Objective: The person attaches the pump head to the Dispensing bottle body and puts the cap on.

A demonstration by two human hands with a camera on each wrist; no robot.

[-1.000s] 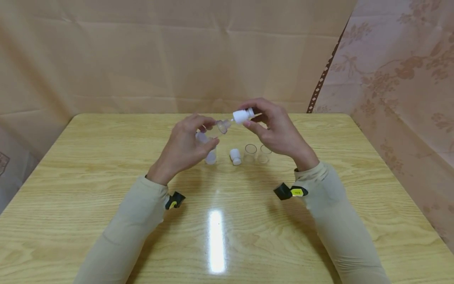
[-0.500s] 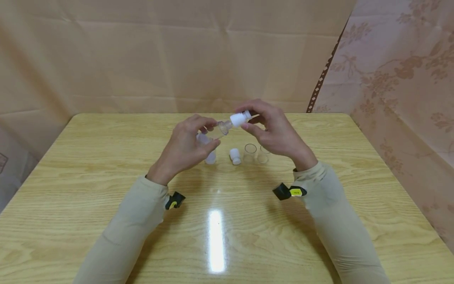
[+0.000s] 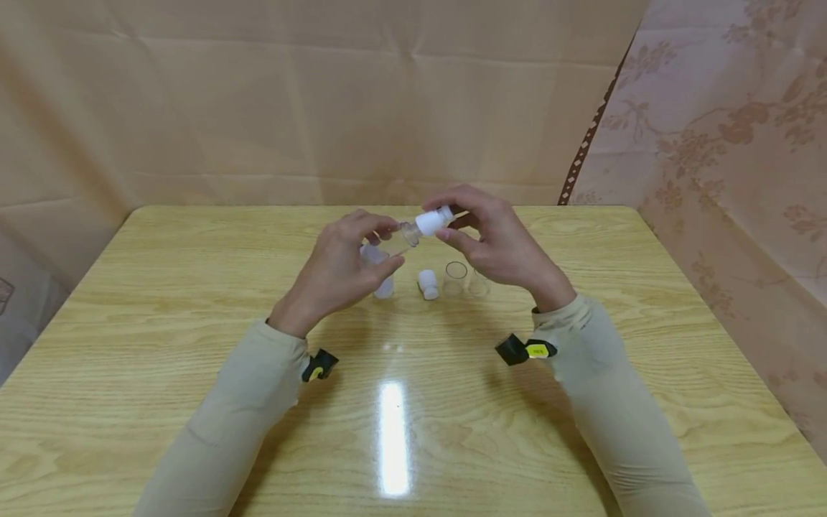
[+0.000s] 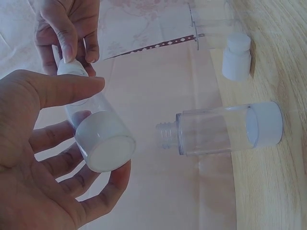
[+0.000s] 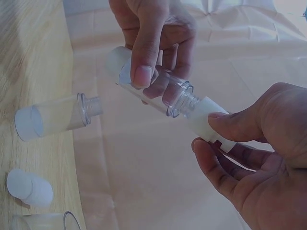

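Note:
My left hand grips a clear cylindrical bottle with a white base and a threaded neck, tilted above the table. With thumb and fingers, my right hand pinches a white pump head whose lower end sits over the tip of that neck. In the right wrist view some thread still shows between pump head and bottle shoulder. A second clear bottle with a white base stands upright on the table behind the left hand, its threaded neck uncovered.
Another white pump head lies on the wood-grain table to the right of the standing bottle. Beside it stand two clear cylindrical caps, one partly behind the right hand. A beige cloth hangs past the table's far edge.
The right hand has moved slightly left and down, bringing the pump head from just off the bottle's neck onto it. The left hand with the bottle has barely moved.

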